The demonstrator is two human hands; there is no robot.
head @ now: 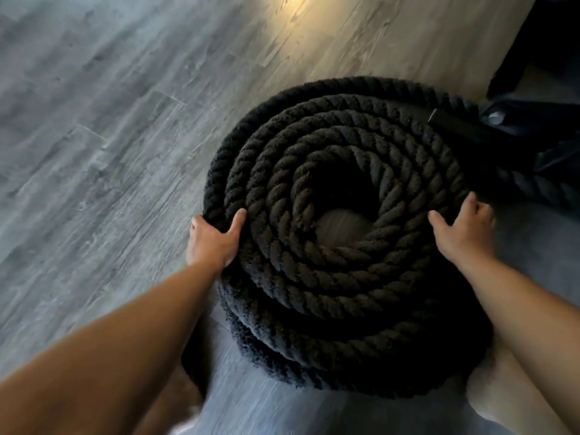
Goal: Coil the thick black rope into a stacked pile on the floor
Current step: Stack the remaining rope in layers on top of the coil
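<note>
A thick black rope [339, 215] lies wound in a stacked coil on a grey wood-grain floor [94, 136], its rings spiralling in around a small gap where bare floor shows. A person bends over the pile with both bare arms stretched down to it. The left hand [215, 240] clasps the coil's outer left edge, thumb hooked over the top of the outermost ring and fingers wrapped down its side. The right hand [464, 227] rests on the coil's right edge with fingers spread over the top rings; whether it grips or merely presses cannot be told. At the pile's far right a smooth black sleeved rope end [455, 127] juts out from the outer ring, and a further stretch of rope runs off behind the right hand toward the frame's edge. Dark equipment [533, 117] stands just beyond that end, too shadowed to make out. A warm patch of light falls on the floor at the top.
</note>
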